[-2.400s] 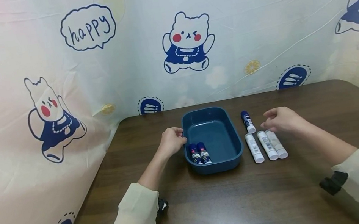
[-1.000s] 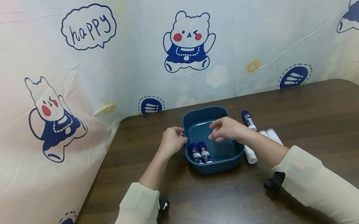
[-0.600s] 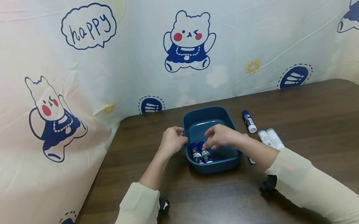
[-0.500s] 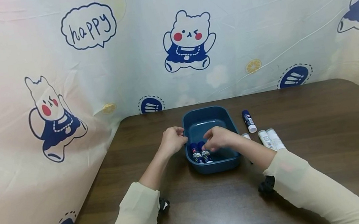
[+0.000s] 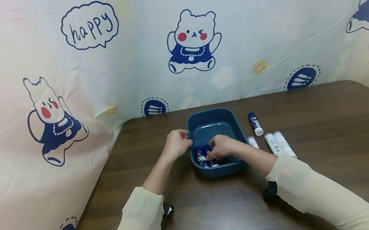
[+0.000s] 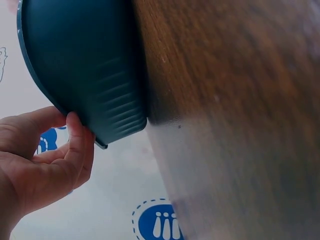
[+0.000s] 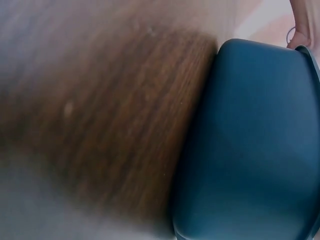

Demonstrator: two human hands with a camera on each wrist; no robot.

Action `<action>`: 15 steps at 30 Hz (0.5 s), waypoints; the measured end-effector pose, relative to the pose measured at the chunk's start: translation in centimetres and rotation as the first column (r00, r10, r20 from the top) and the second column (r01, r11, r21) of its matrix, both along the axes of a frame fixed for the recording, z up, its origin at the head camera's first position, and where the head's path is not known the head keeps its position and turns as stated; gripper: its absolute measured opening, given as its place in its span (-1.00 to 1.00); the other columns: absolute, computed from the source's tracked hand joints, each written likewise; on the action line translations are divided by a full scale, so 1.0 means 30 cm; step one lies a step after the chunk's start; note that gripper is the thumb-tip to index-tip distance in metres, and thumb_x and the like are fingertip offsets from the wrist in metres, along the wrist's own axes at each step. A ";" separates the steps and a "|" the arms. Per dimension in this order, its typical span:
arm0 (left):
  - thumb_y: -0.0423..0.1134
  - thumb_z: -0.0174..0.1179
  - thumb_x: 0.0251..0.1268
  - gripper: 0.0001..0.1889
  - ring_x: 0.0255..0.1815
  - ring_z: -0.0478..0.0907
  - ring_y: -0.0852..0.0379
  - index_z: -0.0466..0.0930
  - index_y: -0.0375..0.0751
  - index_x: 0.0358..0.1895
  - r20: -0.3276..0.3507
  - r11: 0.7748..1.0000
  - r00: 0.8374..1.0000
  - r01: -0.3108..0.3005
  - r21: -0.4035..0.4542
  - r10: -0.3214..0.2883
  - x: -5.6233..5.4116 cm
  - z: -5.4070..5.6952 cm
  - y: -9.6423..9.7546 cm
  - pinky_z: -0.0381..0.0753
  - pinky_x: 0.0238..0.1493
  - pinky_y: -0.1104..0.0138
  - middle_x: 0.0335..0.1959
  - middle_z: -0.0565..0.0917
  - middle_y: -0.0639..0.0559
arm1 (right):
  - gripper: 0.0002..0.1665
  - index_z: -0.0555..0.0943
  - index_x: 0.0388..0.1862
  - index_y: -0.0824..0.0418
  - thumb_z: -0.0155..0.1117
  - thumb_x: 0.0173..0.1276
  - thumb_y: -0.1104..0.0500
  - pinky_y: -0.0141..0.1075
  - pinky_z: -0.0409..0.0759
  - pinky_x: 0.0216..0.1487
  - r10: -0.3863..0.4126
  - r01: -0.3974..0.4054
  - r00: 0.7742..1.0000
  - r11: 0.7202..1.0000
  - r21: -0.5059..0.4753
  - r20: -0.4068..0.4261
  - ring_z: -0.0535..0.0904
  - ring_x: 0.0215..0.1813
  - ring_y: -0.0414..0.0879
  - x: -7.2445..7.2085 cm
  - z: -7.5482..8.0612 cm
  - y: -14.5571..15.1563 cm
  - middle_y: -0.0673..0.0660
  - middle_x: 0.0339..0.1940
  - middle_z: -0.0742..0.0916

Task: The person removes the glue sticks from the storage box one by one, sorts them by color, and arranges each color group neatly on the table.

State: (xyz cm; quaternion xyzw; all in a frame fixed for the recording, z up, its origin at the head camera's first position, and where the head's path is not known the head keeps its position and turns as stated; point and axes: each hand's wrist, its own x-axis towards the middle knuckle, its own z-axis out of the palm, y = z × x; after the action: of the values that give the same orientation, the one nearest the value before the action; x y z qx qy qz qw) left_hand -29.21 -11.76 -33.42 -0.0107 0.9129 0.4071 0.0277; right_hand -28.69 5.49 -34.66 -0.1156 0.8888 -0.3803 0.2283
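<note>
A dark blue-green plastic bin (image 5: 222,170) stands on the table. My left hand (image 5: 177,144) pinches its left rim between thumb and fingers; the left wrist view has this hand (image 6: 47,155) at the rim from outside. Two navy glue sticks lie in the bin's near left corner. My right hand (image 5: 224,146) reaches inside, its thumb and fingers curled round the right-hand glue stick (image 5: 207,149), partly covering it. The other glue stick (image 5: 201,158) lies beside it. In the right wrist view the bin wall (image 7: 255,140) hides my right hand.
Right of the bin lies a navy-and-white glue stick (image 5: 256,124). Nearer are a white tube (image 5: 252,142), partly behind my right forearm, and two more side by side, a left one (image 5: 273,143) and a right one (image 5: 283,143). A printed curtain (image 5: 148,57) hangs behind the table.
My right hand has moved left from beside the white tubes into the bin, then down onto the right-hand glue stick. My left hand has stayed at the rim.
</note>
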 end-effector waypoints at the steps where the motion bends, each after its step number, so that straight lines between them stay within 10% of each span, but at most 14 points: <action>1: -0.40 0.17 0.19 -0.64 -0.25 0.54 0.05 0.50 -0.33 0.09 0.007 1.000 1.000 -0.001 0.002 0.001 0.001 0.000 0.000 0.60 -0.17 0.28 -0.15 0.55 -0.13 | -0.23 0.32 0.23 0.43 0.39 0.10 0.17 -0.26 0.60 -0.17 0.000 0.000 1.000 1.000 0.014 -0.002 0.65 -0.31 -0.07 0.001 -0.002 -0.003 0.30 -0.02 0.58; 15: -0.39 0.17 0.19 -0.63 -0.23 0.54 0.04 0.49 -0.32 0.10 0.006 1.000 1.000 -0.001 0.008 0.001 0.003 0.002 0.000 0.59 -0.14 0.27 -0.14 0.55 -0.13 | -0.21 0.29 0.28 0.37 0.39 0.10 0.17 -0.28 0.61 -0.28 -0.014 0.014 1.000 0.998 0.061 -0.004 0.62 -0.37 -0.08 0.019 -0.002 -0.017 0.30 0.00 0.55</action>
State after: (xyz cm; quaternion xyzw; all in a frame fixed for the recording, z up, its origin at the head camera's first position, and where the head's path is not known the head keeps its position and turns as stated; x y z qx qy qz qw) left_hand -29.11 -11.75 -33.37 -0.0124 0.9112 0.4107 0.0302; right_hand -28.11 4.97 -34.72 -0.1031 0.9011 -0.3544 0.2276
